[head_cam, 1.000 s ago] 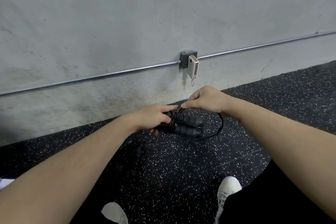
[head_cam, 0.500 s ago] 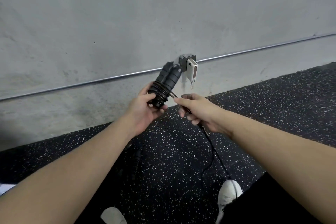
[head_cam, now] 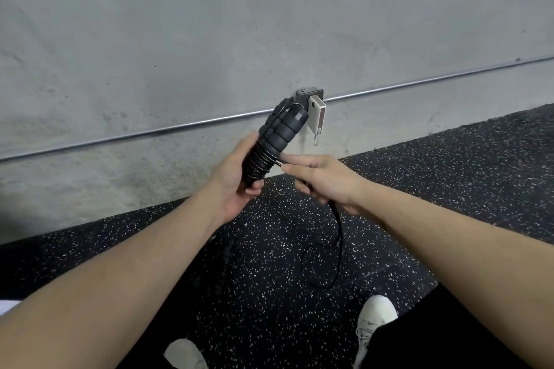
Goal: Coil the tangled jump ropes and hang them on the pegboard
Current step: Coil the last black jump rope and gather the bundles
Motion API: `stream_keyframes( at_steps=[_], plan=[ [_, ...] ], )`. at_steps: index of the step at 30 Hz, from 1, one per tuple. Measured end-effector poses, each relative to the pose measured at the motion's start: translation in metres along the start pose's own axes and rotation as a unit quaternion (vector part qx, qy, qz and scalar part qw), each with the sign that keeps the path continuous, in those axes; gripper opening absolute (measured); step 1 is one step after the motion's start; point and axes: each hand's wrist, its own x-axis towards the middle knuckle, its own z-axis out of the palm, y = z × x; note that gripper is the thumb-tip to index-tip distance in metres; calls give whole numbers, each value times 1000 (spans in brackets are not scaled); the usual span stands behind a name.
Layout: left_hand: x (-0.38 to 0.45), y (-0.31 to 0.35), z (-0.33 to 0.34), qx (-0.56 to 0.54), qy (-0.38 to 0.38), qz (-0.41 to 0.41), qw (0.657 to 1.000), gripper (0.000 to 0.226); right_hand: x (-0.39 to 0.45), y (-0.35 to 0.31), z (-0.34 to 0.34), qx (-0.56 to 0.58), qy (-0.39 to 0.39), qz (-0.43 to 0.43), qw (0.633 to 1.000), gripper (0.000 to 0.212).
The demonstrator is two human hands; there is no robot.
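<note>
My left hand [head_cam: 236, 177] grips the lower ends of two black foam jump-rope handles [head_cam: 280, 132], held together and tilted up to the right. Several turns of thin black cord wrap the handles just above my fingers. My right hand [head_cam: 317, 178] pinches that black cord [head_cam: 337, 246] close to the wraps. From my right hand the loose cord hangs down in a loop to the floor. A second black jump rope [head_cam: 223, 260] lies on the dark floor below my left wrist, hard to make out. No pegboard is in view.
A grey concrete wall [head_cam: 269, 24] stands close ahead, with a thin metal conduit [head_cam: 419, 85] along it and a small grey junction box [head_cam: 308, 96] holding a white device. The floor is black speckled rubber [head_cam: 449, 174]. My white shoes [head_cam: 374, 313] show at the bottom.
The handles went from lying near the floor to being held upright before the wall. My right hand moved in close to the wraps, and the loose cord now hangs in a shorter loop.
</note>
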Motion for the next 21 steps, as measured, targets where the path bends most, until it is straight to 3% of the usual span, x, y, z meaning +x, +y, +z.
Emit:
stream_keyframes(
  at_steps=[6,10,14,17,21],
  plan=[
    [2,5,-7,25,17,-16,999,23,-2,-5,-15,-89,-48,-13,995,20],
    [-1,14,-13,32,-21,-11,999,22,0,-4,-28,-157,-39,23,987,41],
    [-5,19,-21,83,-69,-9,994,28,-2,-1,-45,-159,-73,35,984,33],
    [-8,20,-20,141,-105,-31,984,39,0,0,-54,-158,-77,38,984,21],
    [-16,19,-13,319,-155,-17,935,26,6,3,-55,-201,-39,41,978,24]
  ],
)
